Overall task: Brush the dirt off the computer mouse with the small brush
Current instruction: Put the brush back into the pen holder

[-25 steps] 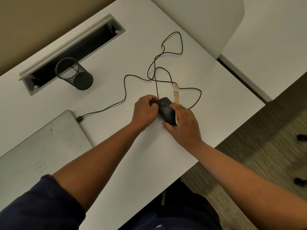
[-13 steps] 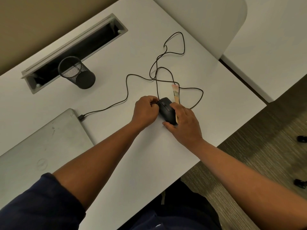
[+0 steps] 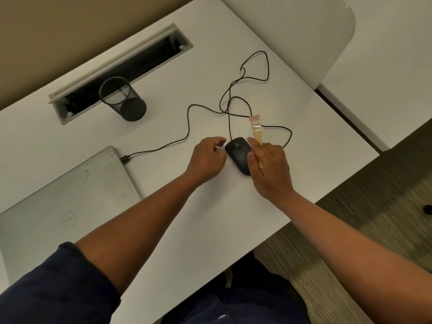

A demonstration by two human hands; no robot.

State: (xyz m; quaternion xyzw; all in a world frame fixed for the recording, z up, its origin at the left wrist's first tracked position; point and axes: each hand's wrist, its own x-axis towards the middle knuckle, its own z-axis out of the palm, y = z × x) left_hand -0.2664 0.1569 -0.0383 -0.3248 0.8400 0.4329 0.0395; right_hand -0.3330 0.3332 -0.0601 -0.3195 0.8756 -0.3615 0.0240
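mouse (image 3: 239, 153): black wired optical type, flat on white desk (image 3: 233, 230) between both hands; scroll wheel end pointing away; rear right part hidden under R hand

cable (image 3: 187, 122): thin, loose loops across desk behind mouse; runs to USB plug (image 3: 125, 158) at closed laptop (image 3: 65, 195) edge; one loop passes under/near brush

brush (image 3: 256, 131): small flat type, pale wood handle, metal ferrule, pinkish bristles pointing away; just right of mouse, handle end under R hand

L hand (image 3: 207, 160): just left of mouse, fingers loosely curled, holding nothing; fingertips near mouse front-left edge, contact unclear

R hand (image 3: 268, 167): palm down over mouse right side and brush handle, fingers fairly straight; handle showing between fingers, real grip or just resting on it: can't tell

step: prob taking up brush, mouse not yet swept; no visible dirt at this res

handling, mouse: light, rigid plastic shell, smooth and slidy on laminate; will skate or get tugged by cable under strokes; best pinned by sides w/ L hand, top and wheel gap left clear

handling, brush: v. light, stiff handle, soft bristles; take mid-handle, pencil-style, below ferrule

risk: bristles snagging cable loop on lift

other: black mesh pen cup (image 3: 121, 99) and open cable tray (image 3: 121, 66) far left, well apart
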